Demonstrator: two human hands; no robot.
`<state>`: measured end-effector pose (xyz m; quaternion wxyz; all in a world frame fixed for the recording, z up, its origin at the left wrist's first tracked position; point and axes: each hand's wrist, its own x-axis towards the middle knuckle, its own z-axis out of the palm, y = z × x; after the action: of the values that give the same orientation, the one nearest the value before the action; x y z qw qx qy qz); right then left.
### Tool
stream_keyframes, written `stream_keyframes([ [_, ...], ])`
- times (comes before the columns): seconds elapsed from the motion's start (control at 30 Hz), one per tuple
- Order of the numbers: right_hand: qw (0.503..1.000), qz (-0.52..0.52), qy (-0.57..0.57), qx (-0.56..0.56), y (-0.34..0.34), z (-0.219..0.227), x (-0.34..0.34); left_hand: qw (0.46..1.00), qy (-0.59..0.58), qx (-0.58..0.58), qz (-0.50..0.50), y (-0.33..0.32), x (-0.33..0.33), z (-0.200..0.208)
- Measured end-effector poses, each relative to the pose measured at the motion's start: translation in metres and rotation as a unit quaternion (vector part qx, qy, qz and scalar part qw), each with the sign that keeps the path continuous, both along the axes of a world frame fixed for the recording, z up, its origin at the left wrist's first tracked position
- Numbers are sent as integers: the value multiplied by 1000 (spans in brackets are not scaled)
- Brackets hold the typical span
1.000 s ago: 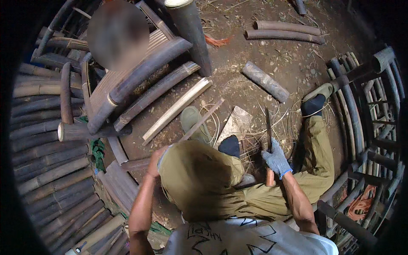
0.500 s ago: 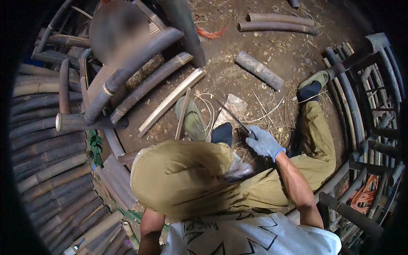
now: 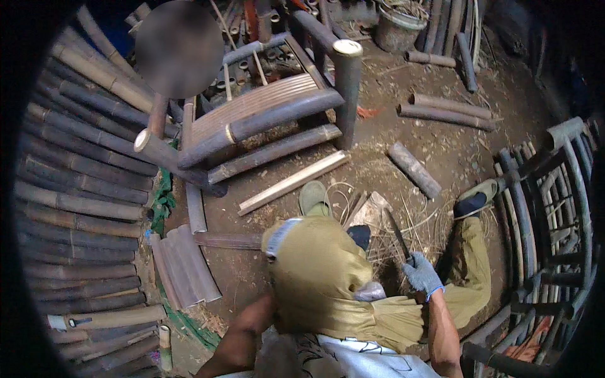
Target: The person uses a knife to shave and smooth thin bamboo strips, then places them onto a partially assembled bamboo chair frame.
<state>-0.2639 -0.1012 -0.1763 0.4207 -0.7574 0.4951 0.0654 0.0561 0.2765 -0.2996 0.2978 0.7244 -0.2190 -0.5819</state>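
Observation:
My right hand (image 3: 422,276), in a grey knitted glove with a blue cuff, is closed around the handle of a long dark knife (image 3: 398,232). The blade points up and slightly left, over a pale flat piece (image 3: 376,209) and thin bamboo strips (image 3: 409,227) on the ground between my feet. On the left, my left forearm (image 3: 242,334) reaches behind my bent, khaki-trousered knee (image 3: 315,268), which hides the hand and its fingers. From behind that knee a brown strip of bamboo (image 3: 227,240) sticks out to the left.
A bamboo bench (image 3: 265,129) stands ahead, a person beside it. Stacked bamboo poles (image 3: 82,214) line the left, near split bamboo pieces (image 3: 186,268). A pale slat (image 3: 293,183) and a cut bamboo length (image 3: 414,170) lie on the dirt. A bamboo frame (image 3: 570,208) stands right; a bucket (image 3: 400,28) behind.
The view has shifted, bringing more of the bench and the far ground into sight. The knife has swung to a steeper angle in my right hand. More of my left forearm shows.

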Motion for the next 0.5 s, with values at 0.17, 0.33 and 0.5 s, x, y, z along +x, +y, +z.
stream_keyframes([
  [0.17,999,45,27,-15,3,11,15,999,28,17,13,38,-6,-1],
  [0.33,996,60,36,-48,-14,-4,11,999,31,6,25,41,-5,-9],
  [0.5,996,42,2,-78,-19,-12,18,999,28,-12,44,26,-9,-25],
])
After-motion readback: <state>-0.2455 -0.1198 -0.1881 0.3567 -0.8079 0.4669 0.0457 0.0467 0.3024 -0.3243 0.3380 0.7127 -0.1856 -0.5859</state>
